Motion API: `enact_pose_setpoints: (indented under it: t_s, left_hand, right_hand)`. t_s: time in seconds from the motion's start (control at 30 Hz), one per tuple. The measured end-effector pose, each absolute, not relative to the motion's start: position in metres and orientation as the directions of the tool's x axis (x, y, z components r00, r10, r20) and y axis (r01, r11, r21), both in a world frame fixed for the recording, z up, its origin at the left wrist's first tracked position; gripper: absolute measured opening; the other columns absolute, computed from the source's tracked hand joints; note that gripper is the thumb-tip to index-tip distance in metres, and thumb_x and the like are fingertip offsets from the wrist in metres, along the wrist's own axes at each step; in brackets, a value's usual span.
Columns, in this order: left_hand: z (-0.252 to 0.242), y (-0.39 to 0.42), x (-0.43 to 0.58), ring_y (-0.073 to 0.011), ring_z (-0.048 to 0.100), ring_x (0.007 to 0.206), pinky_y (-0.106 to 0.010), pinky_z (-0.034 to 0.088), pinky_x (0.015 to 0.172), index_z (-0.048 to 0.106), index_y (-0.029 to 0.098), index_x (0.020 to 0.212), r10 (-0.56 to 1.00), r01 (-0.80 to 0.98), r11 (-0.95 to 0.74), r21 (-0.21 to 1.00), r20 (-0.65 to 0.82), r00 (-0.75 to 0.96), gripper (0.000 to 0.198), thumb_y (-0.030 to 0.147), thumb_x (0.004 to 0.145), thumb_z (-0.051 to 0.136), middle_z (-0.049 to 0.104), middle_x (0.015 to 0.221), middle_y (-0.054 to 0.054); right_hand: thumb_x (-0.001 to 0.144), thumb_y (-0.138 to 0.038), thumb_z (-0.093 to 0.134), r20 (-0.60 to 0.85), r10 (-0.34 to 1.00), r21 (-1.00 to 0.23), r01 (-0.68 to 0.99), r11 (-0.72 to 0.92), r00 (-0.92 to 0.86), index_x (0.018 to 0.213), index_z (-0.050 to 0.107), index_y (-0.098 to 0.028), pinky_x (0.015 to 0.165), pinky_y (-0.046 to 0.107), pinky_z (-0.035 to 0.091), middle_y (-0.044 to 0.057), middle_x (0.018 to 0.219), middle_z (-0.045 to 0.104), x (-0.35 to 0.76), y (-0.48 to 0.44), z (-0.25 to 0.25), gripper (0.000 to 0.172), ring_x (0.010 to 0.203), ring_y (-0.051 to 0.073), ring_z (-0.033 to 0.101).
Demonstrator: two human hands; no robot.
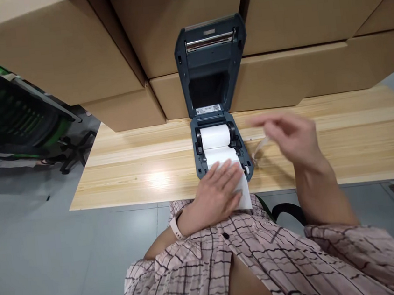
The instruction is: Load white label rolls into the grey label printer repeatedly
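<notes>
A dark grey label printer [199, 166] stands on the wooden table with its lid [183, 64] raised. Inside it sits a white label roll [215, 137], its paper strip [246, 196] running out over the front toward me. My left hand [219, 190] lies flat on that strip, fingers stretched out, at the printer's front edge. To the right of the printer, my right hand [292, 135] is in the air, smeared by motion. A thin whitish strip [262, 144] is close below its fingers; whether they grip it I cannot make out.
Large cardboard boxes [281, 77] are stacked along the back of the wooden table [132, 168], right behind the raised lid. On the left, beyond the table's end, is a black and green office chair [13, 106] on the grey tiled floor.
</notes>
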State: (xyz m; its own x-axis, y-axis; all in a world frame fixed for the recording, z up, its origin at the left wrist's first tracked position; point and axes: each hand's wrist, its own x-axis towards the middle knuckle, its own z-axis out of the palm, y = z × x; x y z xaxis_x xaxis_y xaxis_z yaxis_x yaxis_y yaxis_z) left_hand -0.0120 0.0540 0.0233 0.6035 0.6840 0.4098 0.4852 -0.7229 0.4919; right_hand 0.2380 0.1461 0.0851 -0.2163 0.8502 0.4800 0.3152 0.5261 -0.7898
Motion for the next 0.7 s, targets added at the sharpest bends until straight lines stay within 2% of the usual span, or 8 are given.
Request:
enact_pose_setpoints:
  t_s: [0.03,0.07,0.17,0.2,0.33,0.5,0.6,0.7]
  left_hand:
    - [0.023,0.047,-0.009,-0.0289,0.042,0.166,-0.056,0.036,0.139,0.049,0.020,0.166,0.646,0.468,-0.760,0.451,0.446,0.620,0.061,0.032,0.108,0.062,0.056,0.168,-0.013]
    - [0.022,0.042,-0.008,-0.0277,0.045,0.165,-0.052,0.039,0.138,0.050,0.019,0.165,0.613,0.450,-0.789,0.419,0.479,0.629,0.060,0.030,0.108,0.062,0.059,0.166,-0.013]
    - [0.023,0.034,-0.010,-0.0261,0.053,0.159,-0.050,0.047,0.134,0.055,0.021,0.162,0.587,0.421,-0.809,0.411,0.510,0.629,0.056,0.028,0.107,0.063,0.066,0.158,-0.012]
    - [0.024,0.033,-0.012,-0.0256,0.055,0.158,-0.050,0.049,0.132,0.055,0.022,0.162,0.597,0.419,-0.801,0.428,0.505,0.624,0.056,0.028,0.107,0.062,0.067,0.158,-0.011]
    - [0.027,0.028,-0.017,-0.0254,0.059,0.154,-0.051,0.051,0.130,0.062,0.024,0.156,0.615,0.406,-0.782,0.473,0.478,0.628,0.050,0.028,0.107,0.060,0.070,0.154,-0.008]
    - [0.033,0.026,-0.018,-0.0278,0.064,0.149,-0.053,0.053,0.129,0.073,0.021,0.144,0.614,0.371,-0.776,0.510,0.474,0.631,0.040,0.029,0.106,0.062,0.076,0.144,-0.008]
    - [0.047,0.022,-0.022,-0.0259,0.075,0.136,-0.049,0.060,0.122,0.073,0.025,0.144,0.626,0.278,-0.726,0.629,0.437,0.646,0.038,0.030,0.107,0.064,0.079,0.139,-0.006]
    - [0.064,0.018,-0.032,-0.0193,0.085,0.112,-0.035,0.072,0.099,0.065,0.034,0.154,0.586,0.023,-0.643,0.765,0.472,0.659,0.047,0.026,0.108,0.065,0.084,0.130,-0.001]
  right_hand:
    - [0.107,-0.063,0.056,0.520,0.849,-0.789,0.331,0.518,-0.089,0.132,0.075,-0.042,0.121,0.059,0.056,0.003,0.140,0.078,0.239,0.168,0.094,0.038,0.135,0.031,0.071]
    - [0.104,-0.073,0.052,0.503,0.860,-0.799,0.332,0.500,-0.085,0.146,0.065,-0.046,0.126,0.058,0.051,0.001,0.155,0.070,0.238,0.192,0.103,0.052,0.147,0.032,0.062]
    - [0.101,-0.086,0.028,0.377,0.895,-0.855,0.282,0.435,-0.238,0.170,0.027,-0.048,0.137,0.053,0.036,-0.011,0.180,0.039,0.222,0.259,0.131,0.078,0.168,0.024,0.036]
    - [0.102,-0.084,0.022,0.354,0.902,-0.868,0.273,0.415,-0.247,0.172,0.022,-0.046,0.138,0.050,0.034,-0.012,0.180,0.039,0.214,0.275,0.139,0.080,0.168,0.022,0.035]
    - [0.106,-0.067,-0.004,0.288,0.927,-0.875,0.327,0.357,-0.241,0.168,0.034,-0.044,0.131,0.047,0.045,-0.009,0.159,0.064,0.185,0.291,0.159,0.076,0.162,0.022,0.041]
    - [0.107,-0.071,-0.002,0.440,0.875,-0.872,0.134,0.470,-0.204,0.155,0.049,-0.032,0.133,0.045,0.041,0.000,0.163,0.062,0.187,0.230,0.135,0.080,0.155,0.024,0.052]
    - [0.104,-0.079,-0.005,0.436,0.848,-0.834,0.217,0.507,-0.302,0.153,0.058,-0.033,0.133,0.056,0.039,0.002,0.163,0.062,0.200,0.183,0.104,0.093,0.160,0.030,0.048]
    - [0.107,-0.080,0.016,0.433,0.799,-0.740,0.342,0.579,-0.417,0.146,0.069,-0.038,0.138,0.061,0.029,-0.001,0.167,0.059,0.206,0.144,0.073,0.078,0.168,0.031,0.037]
